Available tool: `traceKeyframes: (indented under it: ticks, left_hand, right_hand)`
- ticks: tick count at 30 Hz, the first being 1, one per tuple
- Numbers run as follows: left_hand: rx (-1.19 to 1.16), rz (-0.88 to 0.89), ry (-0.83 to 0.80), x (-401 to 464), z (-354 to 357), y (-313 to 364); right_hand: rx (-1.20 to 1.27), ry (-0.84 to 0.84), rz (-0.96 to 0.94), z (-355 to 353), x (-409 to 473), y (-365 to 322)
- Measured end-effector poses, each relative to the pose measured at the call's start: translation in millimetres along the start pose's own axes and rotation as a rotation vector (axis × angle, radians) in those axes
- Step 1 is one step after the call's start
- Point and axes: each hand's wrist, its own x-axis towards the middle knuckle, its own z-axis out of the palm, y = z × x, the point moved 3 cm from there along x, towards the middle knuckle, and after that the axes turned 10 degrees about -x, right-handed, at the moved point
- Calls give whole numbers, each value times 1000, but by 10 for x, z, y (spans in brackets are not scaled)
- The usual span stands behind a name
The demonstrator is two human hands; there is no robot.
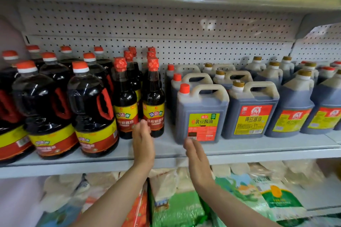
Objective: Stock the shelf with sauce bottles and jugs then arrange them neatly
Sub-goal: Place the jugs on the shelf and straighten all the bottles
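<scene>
On the grey metal shelf [166, 155], going from left to right, the big round dark sauce bottles with red side handles and orange-and-white caps [93, 114] come first. They look full, so they are probably heavy, and their plastic sides look shiny and may be slippery; the red loop handle seems the best place to take hold. Next come the tall thin dark sauce bottles with red wrapped tops and yellow labels [154, 101]. They are narrow and tall, so they could tip over with a bump, and if they are glass they could break; gripping round the middle of the body looks safest. The person's left hand [143, 142] is up in front of these thin bottles with its fingers [145, 125] straight and close together, and it holds nothing. The fingertips are at the front bottle's label, but whether they really touch it cannot be told. Then comes a bare gap on the shelf. The right hand [196, 156] is flat too, fingers [190, 143] straight and holding nothing, just at the bottom front of the square dark sauce jug with a red cap and yellow-and-red label [201, 114]. This jug looks full and heavy, with stiff sides, and the pale handle on top looks like the place to lift it. More square dark sauce jugs with gold caps [252, 110] stand in rows to its right.
</scene>
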Motion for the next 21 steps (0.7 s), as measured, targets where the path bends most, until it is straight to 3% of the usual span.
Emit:
traceKeyframes:
  ticks: [2, 7, 14, 21]
  left_hand:
    - [93, 46, -15, 115, -132, -59]
    - [138, 35, -256, 321, -196, -204]
    - [178, -82, -357, 439, -302, -258]
    - [246, -91, -416, 360, -315, -165]
  right_hand:
    - [-36, -103, -40, 230, 66, -142]
    - [26, -204, -52, 682, 429, -408]
    - [185, -255, 41, 890, 851, -279]
    - [209, -196, 17, 890, 799, -117]
